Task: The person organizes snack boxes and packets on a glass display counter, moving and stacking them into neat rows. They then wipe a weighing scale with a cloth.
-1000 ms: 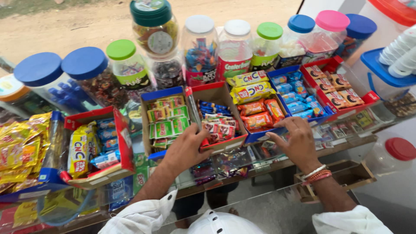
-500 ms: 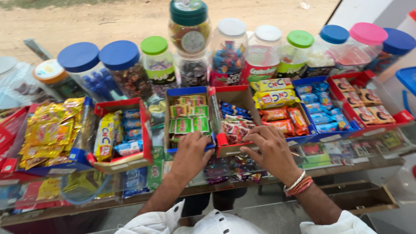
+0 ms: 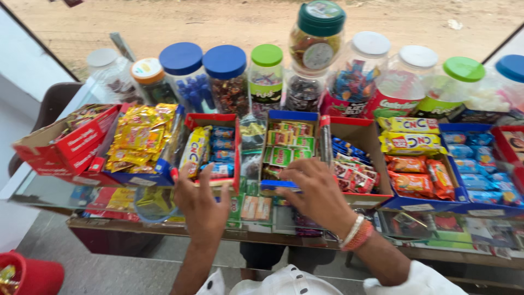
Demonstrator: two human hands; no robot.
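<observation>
Two hands on counter (image 3: 43, 191): left hand (image 3: 203, 205) spread, empty, at red box (image 3: 213, 155) front; right hand (image 3: 319, 194) open, fingertips touching blue box (image 3: 286, 147), holding nothing

My right hand (image 3: 319, 196) hid the blue box's (image 3: 289, 117) near edge, and the right frame edge cut the blue-lidded jar (image 3: 513, 68).

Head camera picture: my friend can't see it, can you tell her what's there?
Two hands reach over a sweets counter: the left hand touches a red box of packets, the right hand rests at a blue box of green packets. Lidded jars stand behind.
</observation>
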